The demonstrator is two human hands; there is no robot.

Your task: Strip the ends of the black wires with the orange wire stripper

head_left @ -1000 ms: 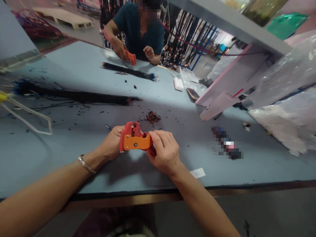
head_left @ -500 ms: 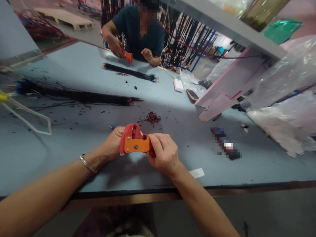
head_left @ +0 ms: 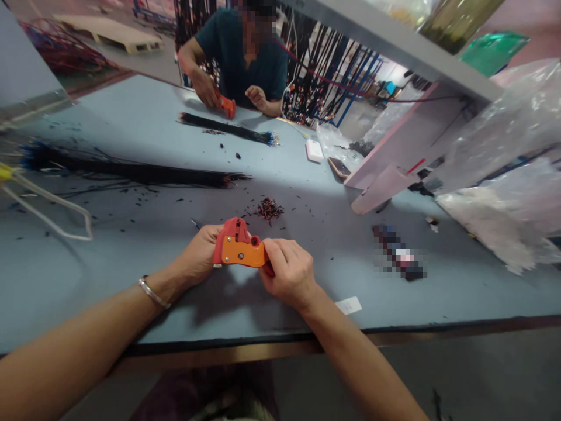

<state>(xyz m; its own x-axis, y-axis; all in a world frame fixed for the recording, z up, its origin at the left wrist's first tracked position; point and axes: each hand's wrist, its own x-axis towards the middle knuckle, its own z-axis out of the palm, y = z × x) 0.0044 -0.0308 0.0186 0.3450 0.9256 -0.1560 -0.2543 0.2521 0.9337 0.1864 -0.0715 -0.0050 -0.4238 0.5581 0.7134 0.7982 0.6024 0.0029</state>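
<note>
Head view, L to R: a bent white rod [head_left: 52,194] juts in at far left, just below a long black wire bundle [head_left: 140,170] lying on the table [head_left: 394,305]. Strands look thin, light and bendy — prob. easy to kink, best picked up singly near an end. Nearer the worker, the L hand [head_left: 204,251], w/ a silver bracelet [head_left: 154,292] on its wrist, is curled in against the head of a red-and-orange hand tool [head_left: 241,252]; a small blue-tipped wire end [head_left: 195,223] shows just past the knuckles. Its fingers are mostly hidden, so can't tell if they pinch that wire or only steady the tool.

The tool is up over the table btwn both hands, head to the L, handles to the R. Body looks stiff, prob. light-to-mid weight, not fragile, maybe a bit slick on the smooth orange side. Beyond it, a heap of short offcuts [head_left: 269,209] — tiny, light, would scatter w/ a nudge. R hand [head_left: 289,269] is wrapped round the handles, a sensible hold: good leverage, fingers clear of the slotted head. Further R, near the table's front edge, a white label [head_left: 349,305] lies flat.
</note>
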